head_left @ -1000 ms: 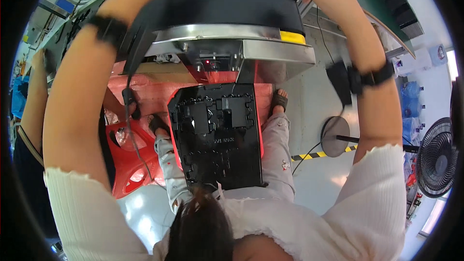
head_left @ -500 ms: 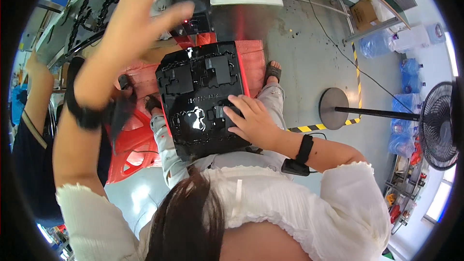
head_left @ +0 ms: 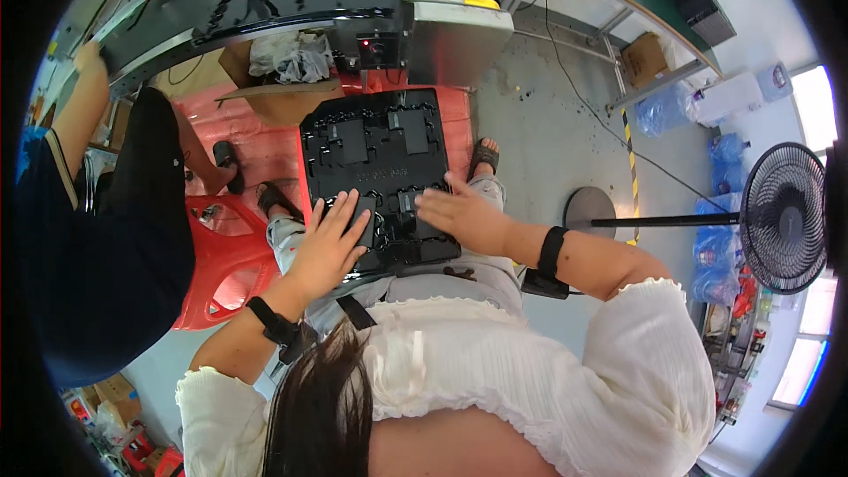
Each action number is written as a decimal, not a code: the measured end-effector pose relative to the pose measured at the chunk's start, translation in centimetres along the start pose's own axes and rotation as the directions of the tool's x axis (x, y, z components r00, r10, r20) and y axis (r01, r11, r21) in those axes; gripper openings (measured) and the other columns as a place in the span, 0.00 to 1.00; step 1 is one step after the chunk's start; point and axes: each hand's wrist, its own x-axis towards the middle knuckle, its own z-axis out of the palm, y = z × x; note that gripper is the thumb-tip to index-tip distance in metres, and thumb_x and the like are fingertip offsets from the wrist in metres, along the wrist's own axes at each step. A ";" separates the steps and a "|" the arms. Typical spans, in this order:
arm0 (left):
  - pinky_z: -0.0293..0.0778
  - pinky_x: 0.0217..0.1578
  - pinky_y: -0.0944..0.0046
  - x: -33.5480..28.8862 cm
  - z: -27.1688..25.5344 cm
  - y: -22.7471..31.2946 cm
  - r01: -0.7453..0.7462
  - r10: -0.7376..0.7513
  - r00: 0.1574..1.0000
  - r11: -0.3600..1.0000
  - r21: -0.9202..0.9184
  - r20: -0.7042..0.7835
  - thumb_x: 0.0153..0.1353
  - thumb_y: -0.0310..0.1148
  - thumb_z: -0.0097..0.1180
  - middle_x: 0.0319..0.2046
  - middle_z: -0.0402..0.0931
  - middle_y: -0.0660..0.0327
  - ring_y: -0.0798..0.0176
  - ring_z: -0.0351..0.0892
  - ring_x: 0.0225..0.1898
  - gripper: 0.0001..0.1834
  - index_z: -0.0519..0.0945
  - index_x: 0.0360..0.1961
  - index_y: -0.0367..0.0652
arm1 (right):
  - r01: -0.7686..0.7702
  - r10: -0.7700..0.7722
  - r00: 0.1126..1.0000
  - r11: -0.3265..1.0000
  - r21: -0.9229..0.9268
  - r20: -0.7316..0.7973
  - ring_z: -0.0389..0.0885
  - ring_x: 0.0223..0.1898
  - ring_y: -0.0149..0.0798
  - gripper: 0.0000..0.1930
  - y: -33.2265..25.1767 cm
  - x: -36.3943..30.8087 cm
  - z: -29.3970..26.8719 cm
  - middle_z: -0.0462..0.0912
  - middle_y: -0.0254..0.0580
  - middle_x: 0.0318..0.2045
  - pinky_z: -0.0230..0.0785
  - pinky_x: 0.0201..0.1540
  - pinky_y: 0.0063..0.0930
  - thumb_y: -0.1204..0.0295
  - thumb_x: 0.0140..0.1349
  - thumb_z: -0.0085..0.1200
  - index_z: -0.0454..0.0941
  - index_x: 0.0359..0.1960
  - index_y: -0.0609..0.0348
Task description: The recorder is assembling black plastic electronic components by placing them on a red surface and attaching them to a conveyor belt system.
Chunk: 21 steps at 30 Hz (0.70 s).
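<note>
A black moulded tray (head_left: 378,155) with a red edge lies across my lap. Dark rectangular pads (head_left: 409,132) and strands of black chain (head_left: 353,112) sit in its upper half. More dark pieces fill the lower half. My left hand (head_left: 323,252) rests on the tray's lower left with fingers spread over a flat black pad (head_left: 362,216). At the lower right, my right hand (head_left: 468,215) lies with fingers stretched out, their tips beside a small dark block (head_left: 407,202). Nothing is visibly gripped by either hand.
Beyond the tray runs a black conveyor belt (head_left: 305,4) carrying several chain strands, with a metal box (head_left: 455,40) at its right. Below it stands an open carton (head_left: 287,104). A co-worker's hand (head_left: 88,59) is at far left, near a red stool (head_left: 225,256). A fan (head_left: 786,216) stands right.
My left hand has come down from above the conveyor's near side onto the tray's lower left. My right hand has stayed near the same spot, its fingers now straighter. The view has shifted.
</note>
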 end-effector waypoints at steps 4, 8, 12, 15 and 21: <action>0.43 0.62 0.39 -0.3 1.2 1.7 0.078 -0.077 0.997 0.995 0.068 -0.025 0.53 0.41 0.56 0.66 0.48 0.44 0.43 0.46 0.67 0.35 0.61 0.61 0.39 | -0.216 0.250 0.907 0.967 0.136 -0.338 0.67 0.59 0.42 0.23 2.1 4.2 -6.2 0.70 0.42 0.56 0.56 0.61 0.43 0.78 0.51 0.50 0.71 0.52 0.56; 0.45 0.62 0.39 -0.3 1.6 1.1 0.139 -0.138 0.990 0.990 0.028 -0.012 0.53 0.46 0.56 0.63 0.52 0.46 0.43 0.50 0.65 0.36 0.62 0.59 0.36 | -0.244 0.154 0.692 0.969 -0.027 -0.706 0.71 0.52 0.49 0.20 6.6 8.7 -12.9 0.73 0.47 0.50 0.63 0.52 0.41 0.77 0.50 0.54 0.74 0.48 0.55; 0.46 0.61 0.40 0.3 -0.2 1.1 0.174 -0.175 0.984 0.984 0.029 0.029 0.53 0.47 0.56 0.62 0.54 0.48 0.44 0.51 0.65 0.37 0.62 0.59 0.35 | -0.441 0.240 0.694 0.887 -0.137 -0.679 0.61 0.61 0.53 0.31 11.7 10.5 -18.1 0.62 0.52 0.59 0.53 0.61 0.52 0.72 0.46 0.60 0.67 0.57 0.53; 0.44 0.62 0.39 2.3 -1.4 0.1 0.103 -0.105 0.990 0.994 -0.030 -0.088 0.54 0.46 0.55 0.64 0.53 0.48 0.45 0.50 0.66 0.36 0.61 0.59 0.35 | -0.402 0.234 0.807 0.891 -0.213 -0.543 0.71 0.52 0.50 0.29 16.8 10.0 -18.7 0.72 0.50 0.49 0.66 0.52 0.43 0.73 0.45 0.57 0.70 0.54 0.54; 0.39 0.63 0.38 6.6 0.3 -3.3 0.057 -0.060 0.998 0.973 0.224 0.007 0.62 0.50 0.45 0.65 0.50 0.46 0.49 0.49 0.67 0.36 0.56 0.63 0.34 | -0.418 0.349 0.882 0.889 -0.185 -0.316 0.74 0.36 0.50 0.19 12.8 9.5 -18.0 0.74 0.45 0.32 0.68 0.40 0.39 0.74 0.49 0.52 0.75 0.45 0.60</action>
